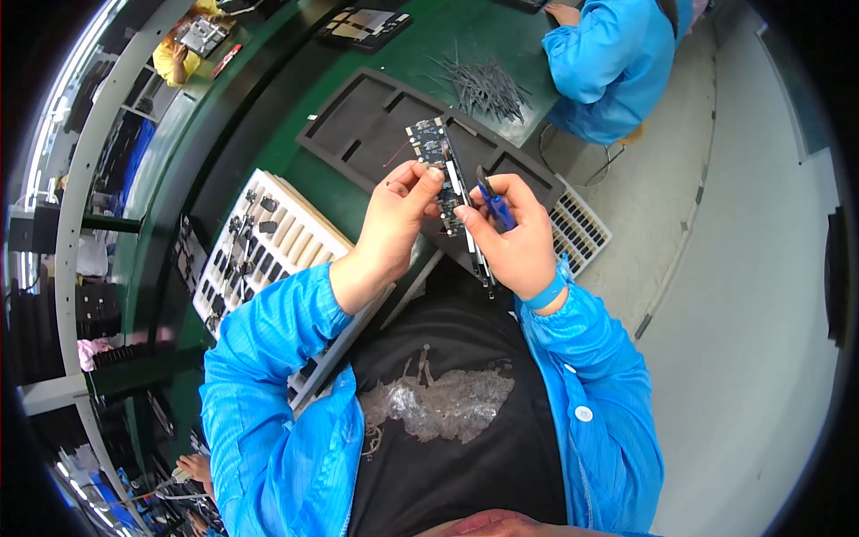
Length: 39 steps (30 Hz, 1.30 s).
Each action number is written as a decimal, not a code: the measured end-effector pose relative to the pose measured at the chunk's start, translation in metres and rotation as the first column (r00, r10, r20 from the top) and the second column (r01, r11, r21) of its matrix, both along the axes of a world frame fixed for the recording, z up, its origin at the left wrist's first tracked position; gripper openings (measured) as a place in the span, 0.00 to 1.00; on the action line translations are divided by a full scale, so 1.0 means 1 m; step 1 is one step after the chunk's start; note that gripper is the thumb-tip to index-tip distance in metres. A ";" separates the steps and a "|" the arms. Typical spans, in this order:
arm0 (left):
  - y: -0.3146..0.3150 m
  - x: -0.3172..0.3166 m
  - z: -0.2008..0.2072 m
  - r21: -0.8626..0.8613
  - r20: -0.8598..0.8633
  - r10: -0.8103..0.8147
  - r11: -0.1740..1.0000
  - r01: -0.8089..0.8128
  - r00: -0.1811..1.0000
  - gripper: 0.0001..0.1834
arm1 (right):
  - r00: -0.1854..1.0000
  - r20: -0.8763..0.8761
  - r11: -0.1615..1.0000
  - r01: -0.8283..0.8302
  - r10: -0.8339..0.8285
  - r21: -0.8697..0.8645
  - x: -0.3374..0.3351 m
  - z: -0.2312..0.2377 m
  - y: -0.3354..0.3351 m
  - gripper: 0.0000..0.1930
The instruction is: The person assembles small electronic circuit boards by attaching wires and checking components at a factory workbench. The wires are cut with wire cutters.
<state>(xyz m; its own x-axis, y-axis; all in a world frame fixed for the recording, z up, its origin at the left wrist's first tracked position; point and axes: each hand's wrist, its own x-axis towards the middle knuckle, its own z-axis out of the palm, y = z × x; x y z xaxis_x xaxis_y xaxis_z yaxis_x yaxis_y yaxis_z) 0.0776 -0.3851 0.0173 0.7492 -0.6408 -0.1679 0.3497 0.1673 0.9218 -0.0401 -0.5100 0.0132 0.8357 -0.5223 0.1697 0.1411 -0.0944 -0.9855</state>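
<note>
A narrow black circuit board (426, 137) is held up in front of me, standing on end along a slim dark strip with a pale edge (455, 179). My left hand (394, 219) pinches the board's left side between thumb and fingers. Closed around a blue-handled tool that looks like small cutters (499, 211), my right hand (519, 242) also presses its thumb against the strip's right side. The tool's dark end points up and away from me. A thin red wire (395, 156) sticks out left of the board. Some of my fingertips are hidden behind the board.
Under my hands lies a dark foam tray (358, 112) with cutouts. A white slotted tray (295, 228) with small black parts stands left, another gridded tray (582, 228) right. Black strips (483, 88) are heaped beyond. A person in blue (608, 67) sits far right; another in yellow (168, 61) far left.
</note>
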 end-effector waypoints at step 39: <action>-0.005 0.003 -0.004 0.031 0.474 0.123 0.987 -0.157 0.872 0.10 | 0.985 -0.165 0.834 -0.053 -0.046 -0.550 -0.044 -0.031 -0.003 0.20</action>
<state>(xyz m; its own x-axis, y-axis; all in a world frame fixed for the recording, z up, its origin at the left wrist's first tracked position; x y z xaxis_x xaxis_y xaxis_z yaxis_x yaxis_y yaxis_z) 0.0810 -0.3903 0.0130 0.8314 -0.5231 0.1874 -0.1490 0.1151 0.9821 -0.0844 -0.5127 -0.0179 0.8787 -0.3806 0.2883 -0.0164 -0.6275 -0.7784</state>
